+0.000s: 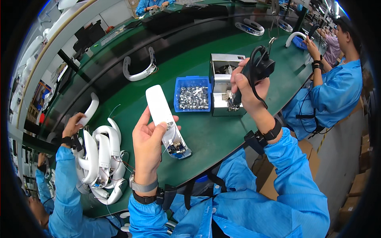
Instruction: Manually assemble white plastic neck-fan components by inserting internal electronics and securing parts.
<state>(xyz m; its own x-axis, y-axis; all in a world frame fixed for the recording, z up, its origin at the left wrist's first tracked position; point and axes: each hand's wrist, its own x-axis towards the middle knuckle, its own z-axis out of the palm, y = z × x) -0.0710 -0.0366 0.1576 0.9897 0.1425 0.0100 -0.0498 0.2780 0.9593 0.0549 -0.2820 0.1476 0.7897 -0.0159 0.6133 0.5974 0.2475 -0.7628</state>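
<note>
Two bare hands, both occupied. Left hand (pixel 147 133) grasps one white curved housing (pixel 158 104), thumb on its front beside one small metal bracket (pixel 170 125), fingers wrapped behind; housing is raised over the near middle of the green table (pixel 212 137), tilted, with one exposed circuit board (pixel 176 150) at its near end. Right hand (pixel 252 87) is clenched round one black corded driver (pixel 258 68), its lower end pointing at the nearer of two metal boxes (pixel 228 109); can't tell if it touches. One metal hook (pixel 271 43) shows just beyond the driver. Boxes stand one behind the other, right of one blue bin (pixel 177 94) full of small metal parts (pixel 193 97), too many to count. One U-shaped white piece (pixel 139 76) lies farther off, left of the bin; two more rounded white units (pixel 251 28) sit far right. Near left, one pile of white curved pieces (pixel 104 152), overlapping, count unclear, with loose wires. Co-workers: one hand (pixel 73 124) at left holds one white piece (pixel 92 108); one person (pixel 337 83) at right works by another white piece (pixel 293 37) and a second blue bin (pixel 300 43); one more person (pixel 152 5) sits at far left.
</note>
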